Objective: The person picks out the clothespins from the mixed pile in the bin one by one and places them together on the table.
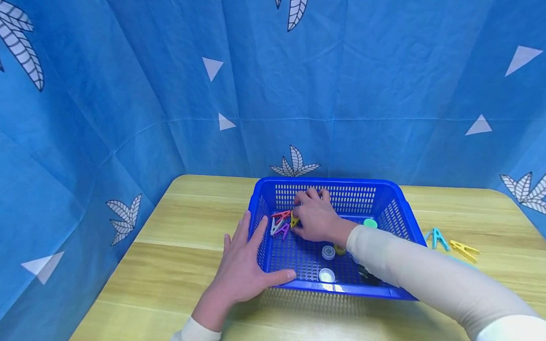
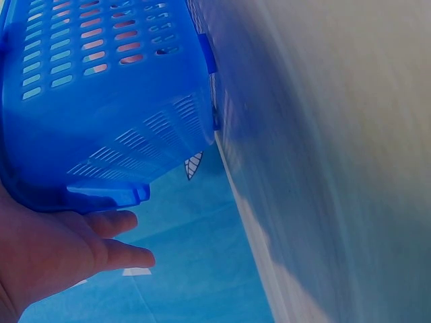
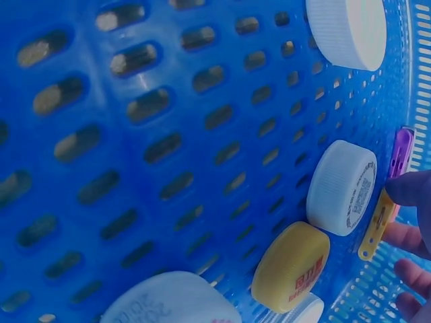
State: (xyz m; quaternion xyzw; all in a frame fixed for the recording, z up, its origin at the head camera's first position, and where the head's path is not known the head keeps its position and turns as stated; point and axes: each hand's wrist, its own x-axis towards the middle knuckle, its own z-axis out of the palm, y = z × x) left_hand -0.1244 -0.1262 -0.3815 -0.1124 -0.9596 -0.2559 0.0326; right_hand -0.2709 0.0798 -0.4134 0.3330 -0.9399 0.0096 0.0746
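A blue plastic basket [image 1: 327,181] stands on the wooden table. Inside it, my right hand [image 1: 317,219] pinches a yellow clothespin [image 3: 377,229] between thumb and fingers, low over the basket floor. Close beside it lie a red clothespin [image 1: 281,215], a white clothespin [image 1: 276,227] and a purple clothespin [image 1: 283,231]. My left hand [image 1: 242,269] spreads its straight fingers along the basket's left rim, the thumb at the front left corner. Several bottle caps share the basket, among them a white cap [image 3: 341,188], a yellow cap [image 3: 291,268] and a green cap [image 1: 370,223].
To the right of the basket, a light blue clothespin [image 1: 440,239] and another yellow clothespin [image 1: 465,250] lie on the table [image 1: 193,218]. My right sleeve [image 1: 407,261] crosses the basket's front right corner and partly covers a dark object. A blue patterned curtain [image 1: 297,89] hangs behind.
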